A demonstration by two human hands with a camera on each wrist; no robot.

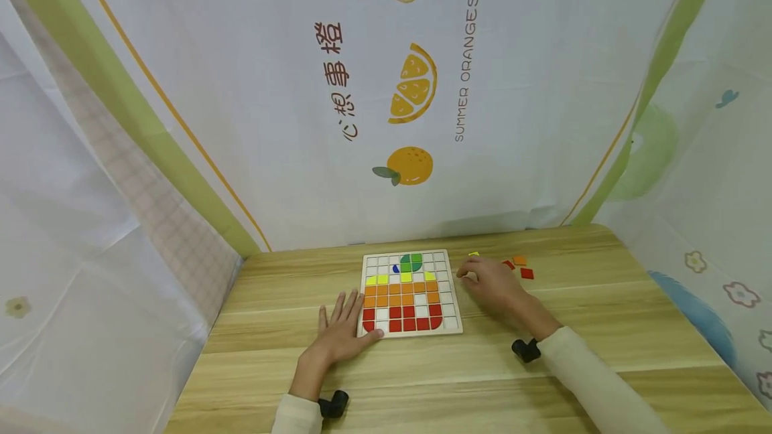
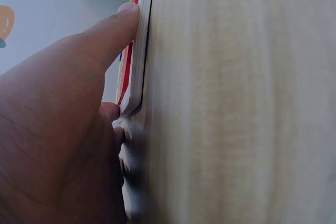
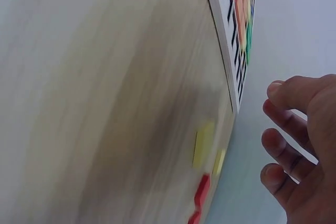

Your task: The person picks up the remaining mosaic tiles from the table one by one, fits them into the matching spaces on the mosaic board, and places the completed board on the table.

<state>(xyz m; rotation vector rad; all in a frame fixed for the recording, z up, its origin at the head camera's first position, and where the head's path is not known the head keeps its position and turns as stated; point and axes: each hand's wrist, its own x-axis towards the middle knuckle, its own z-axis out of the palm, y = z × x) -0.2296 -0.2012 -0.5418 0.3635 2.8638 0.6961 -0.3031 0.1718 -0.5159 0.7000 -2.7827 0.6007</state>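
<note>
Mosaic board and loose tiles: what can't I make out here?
Head: part of the yellow tile, hidden by the right hand.
Left wrist: the pattern on the mosaic board, seen nearly edge-on and cut off by the top edge.
Right wrist: the nearer yellow tile, blurred; the lower red tile, cut off by the bottom edge.

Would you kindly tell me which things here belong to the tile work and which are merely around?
Belong to the job:
grid board
loose yellow tiles
loose red tiles
loose orange tile
left hand
right hand

Merely around:
hanging printed cloth
black wrist devices
</note>
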